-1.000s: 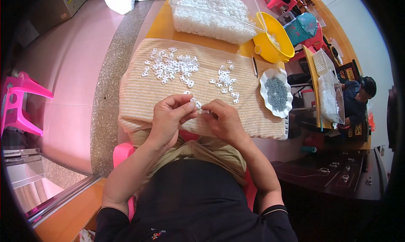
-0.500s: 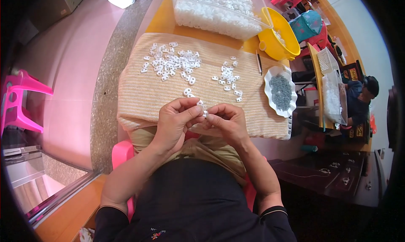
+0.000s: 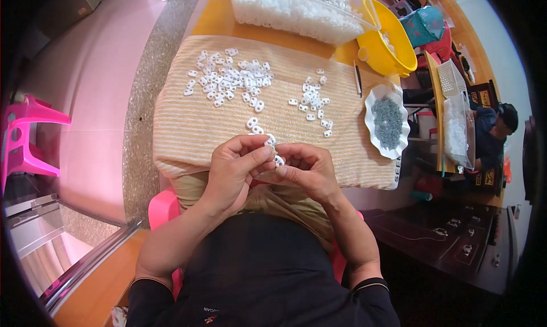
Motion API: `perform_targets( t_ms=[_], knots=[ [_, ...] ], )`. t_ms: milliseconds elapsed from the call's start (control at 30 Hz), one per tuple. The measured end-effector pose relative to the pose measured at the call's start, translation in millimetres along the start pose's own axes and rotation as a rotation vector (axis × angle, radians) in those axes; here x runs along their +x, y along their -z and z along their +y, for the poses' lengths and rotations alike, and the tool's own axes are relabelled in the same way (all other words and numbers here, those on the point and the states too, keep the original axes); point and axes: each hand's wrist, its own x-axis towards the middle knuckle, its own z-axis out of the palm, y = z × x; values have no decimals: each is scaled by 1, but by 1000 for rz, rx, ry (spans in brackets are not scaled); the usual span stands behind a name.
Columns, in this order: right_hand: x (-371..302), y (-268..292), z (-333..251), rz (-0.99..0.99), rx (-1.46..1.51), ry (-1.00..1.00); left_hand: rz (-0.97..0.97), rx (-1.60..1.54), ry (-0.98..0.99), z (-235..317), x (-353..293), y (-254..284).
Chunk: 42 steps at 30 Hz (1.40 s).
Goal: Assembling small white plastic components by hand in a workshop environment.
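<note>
Both hands meet at the near edge of a beige striped cloth (image 3: 182,127) spread over the yellow tabletop (image 3: 215,20). The right hand (image 3: 307,168) pinches a small white oblong piece with two round holes (image 3: 278,161) between thumb and forefinger. The left hand (image 3: 242,163) is closed thumb to forefinger, seemingly on a second white piece (image 3: 270,139) that shows partly past its fingertips. The step in hand looks like fine two-handed work on these pieces, fingertips almost together; whether anything links them there is too small and covered to tell. The next move seems to call for a firm, steady pinch on both sides and careful alignment of the holes. The held piece sits between the fingertips, tilted, its dark holes facing up; it looks smooth, rigid and probably plastic. Just beyond the left hand, a short row of like pieces (image 3: 252,123) trails away over the cloth. Farther off lie a large loose heap of white pieces (image 3: 228,79) and a smaller cluster (image 3: 312,99), with a white wavy-rimmed dish (image 3: 392,154) of tiny grey bits (image 3: 387,123) at the right.
</note>
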Motion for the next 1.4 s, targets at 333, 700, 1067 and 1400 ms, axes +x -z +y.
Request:
perform_targets(
  t_ms=[333,700,1067,1400],
  knots=[
    [0,8,2,-61,-71,-24,-20,10,12,-2,0,2],
    [1,4,-2,14,-11,48,-28,66,26,-1,-4,-4],
    [1,13,3,61,-50,118,-43,126,18,-5,-5,-1],
    [0,16,3,80,-64,98,-50,175,44,-3,-5,-2]
  ],
)
